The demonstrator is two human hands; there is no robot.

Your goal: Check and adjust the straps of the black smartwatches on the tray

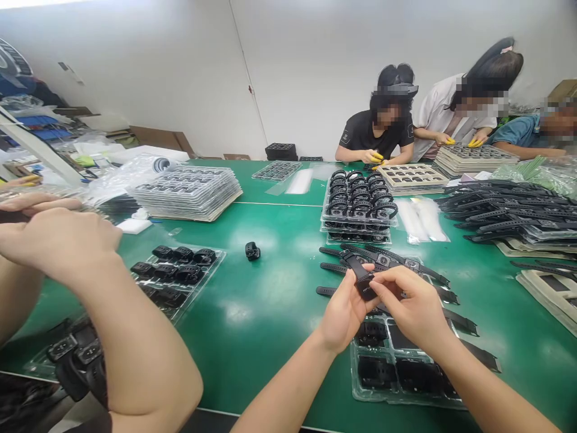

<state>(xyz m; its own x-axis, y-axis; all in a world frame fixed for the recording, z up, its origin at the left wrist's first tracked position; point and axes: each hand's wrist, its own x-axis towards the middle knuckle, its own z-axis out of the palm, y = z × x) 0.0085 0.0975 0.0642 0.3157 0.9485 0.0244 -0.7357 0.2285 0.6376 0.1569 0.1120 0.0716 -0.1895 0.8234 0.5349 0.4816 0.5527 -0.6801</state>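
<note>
Between my two hands is a black smartwatch (366, 287), its strap sticking up toward the far side. My left hand (343, 313) is closed around the watch from the left. The thumb and fingers of my right hand (412, 304) pinch the case at its right edge. Under and beyond my hands lies a clear plastic tray (360, 394) with black watches in its compartments. Several more watches with straps laid out flat (383, 260) rest across its far part; my hands and forearms hide some of the tray.
A co-worker's arm (139, 337) reaches in at left, beside a tray of looped watches (169, 270). One looped watch (253, 251) sits alone on the green table (252, 373). Stacked watch trays (358, 207) stand ahead, strap piles (532, 210) at right. More people work across the table.
</note>
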